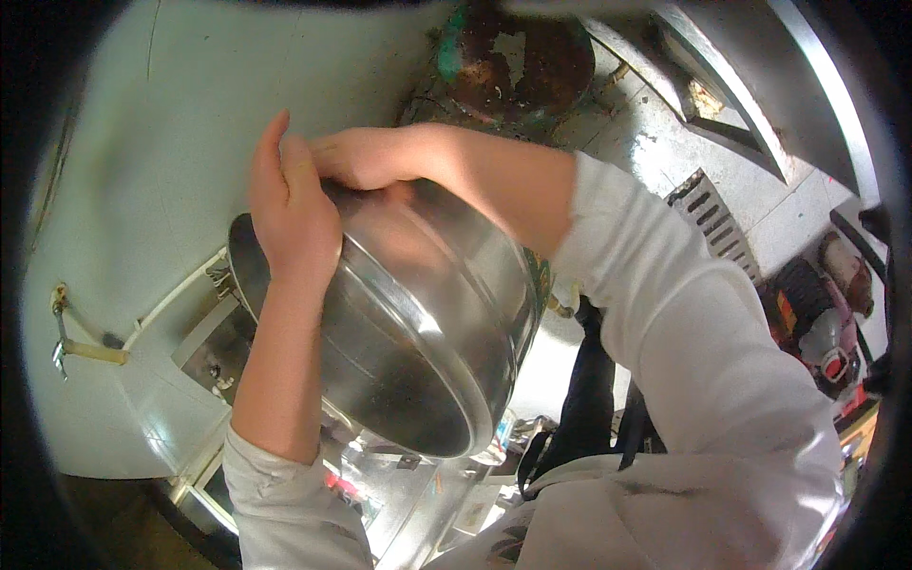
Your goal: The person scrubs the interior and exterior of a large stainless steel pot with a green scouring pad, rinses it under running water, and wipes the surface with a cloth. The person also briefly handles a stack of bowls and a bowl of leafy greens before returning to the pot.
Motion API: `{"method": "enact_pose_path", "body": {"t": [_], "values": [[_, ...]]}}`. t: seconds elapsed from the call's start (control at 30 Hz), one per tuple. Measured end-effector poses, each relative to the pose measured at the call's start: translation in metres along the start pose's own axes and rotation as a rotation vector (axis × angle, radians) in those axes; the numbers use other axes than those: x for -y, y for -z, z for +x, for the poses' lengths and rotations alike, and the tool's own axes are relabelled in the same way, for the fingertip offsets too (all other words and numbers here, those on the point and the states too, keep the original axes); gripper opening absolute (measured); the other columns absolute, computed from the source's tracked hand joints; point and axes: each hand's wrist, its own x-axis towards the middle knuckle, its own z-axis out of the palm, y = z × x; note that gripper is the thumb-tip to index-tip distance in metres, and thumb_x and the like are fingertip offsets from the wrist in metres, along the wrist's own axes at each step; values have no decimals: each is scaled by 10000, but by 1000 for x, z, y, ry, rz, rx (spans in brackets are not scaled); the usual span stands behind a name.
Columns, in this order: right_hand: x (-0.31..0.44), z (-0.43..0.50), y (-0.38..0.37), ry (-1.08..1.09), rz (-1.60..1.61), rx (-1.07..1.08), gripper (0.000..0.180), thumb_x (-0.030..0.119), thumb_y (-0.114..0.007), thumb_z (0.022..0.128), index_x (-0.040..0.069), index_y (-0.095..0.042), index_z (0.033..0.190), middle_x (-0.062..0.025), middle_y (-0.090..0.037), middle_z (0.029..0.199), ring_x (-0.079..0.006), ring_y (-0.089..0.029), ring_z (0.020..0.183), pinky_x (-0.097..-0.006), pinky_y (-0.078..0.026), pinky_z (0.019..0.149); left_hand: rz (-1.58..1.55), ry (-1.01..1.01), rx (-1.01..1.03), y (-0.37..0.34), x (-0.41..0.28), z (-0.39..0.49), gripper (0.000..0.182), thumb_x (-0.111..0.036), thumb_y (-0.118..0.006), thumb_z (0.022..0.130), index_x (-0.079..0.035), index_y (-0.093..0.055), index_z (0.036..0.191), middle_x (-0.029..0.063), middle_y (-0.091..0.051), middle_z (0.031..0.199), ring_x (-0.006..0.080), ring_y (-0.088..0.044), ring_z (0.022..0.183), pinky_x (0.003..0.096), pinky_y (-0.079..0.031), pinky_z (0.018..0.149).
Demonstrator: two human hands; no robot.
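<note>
A large stainless steel basin (420, 285) is tilted before me, its opening facing the lower left. My left hand (296, 206) is in front of the basin's upper left rim, fingers extended upward and nothing visible in them. From the right, my right arm passes over the basin's top side. My right hand (363, 157) is close behind the left one at the top of the basin. Its fingertips are hidden by my left hand, so its grip does not show. What the basin rests on is also hidden.
At left, a tap (64, 349) sticks out of the pale wall (214, 92), near a metal sink edge (206, 331). A rusty round lid or drum top (541, 64) is at the top. Rightward lie a slotted metal plate (716, 221) and a plastic bottle (823, 335).
</note>
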Motion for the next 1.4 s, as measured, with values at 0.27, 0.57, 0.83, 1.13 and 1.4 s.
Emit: {"method": "enact_pose_path", "body": {"t": [0.27,0.57,0.83,1.13,1.4], "values": [[48,-139,-61,219,-478,-448,474,314,-445,990,84,-462,1404,-219,-405,1458,-435,-406,1321,-560,-313,1093,-43,52,-12,0,5,11,499,-356,-368,1024,-13,-500,1362,169,-586,1290,287,-534,1219,357,-383,1044],[65,-281,-144,146,-649,-428,526,190,-612,893,67,-452,1379,-259,-410,1430,-437,-404,1332,-580,-316,1100,-542,229,44,13,1,-26,508,-333,-276,1054,-8,-453,1402,151,-485,1419,270,-404,1350,378,-268,1125],[87,-48,-32,-13,-560,-113,170,168,-539,920,10,-545,980,-170,-669,997,-307,-645,1007,-447,-526,750,-1133,415,151,41,-13,-7,579,-432,-255,1059,-14,-427,1420,178,-443,1455,294,-368,1377,388,-181,1181],[9,-139,-43,-63,-647,-397,458,219,-401,1015,32,-428,1433,-189,-413,1473,-306,-440,1329,-384,-378,1099,46,-171,249,35,-44,-71,496,-340,-311,1053,5,-486,1362,167,-524,1374,259,-443,1329,397,-292,1123],[45,-210,-105,-346,-299,-564,476,229,-519,938,5,-456,1354,-255,-381,1439,-430,-329,1380,-530,-268,1142,394,-552,427,6,-45,-74,382,-294,-456,988,-35,-589,1235,161,-556,1340,352,-460,1323,591,-220,1127]]}}
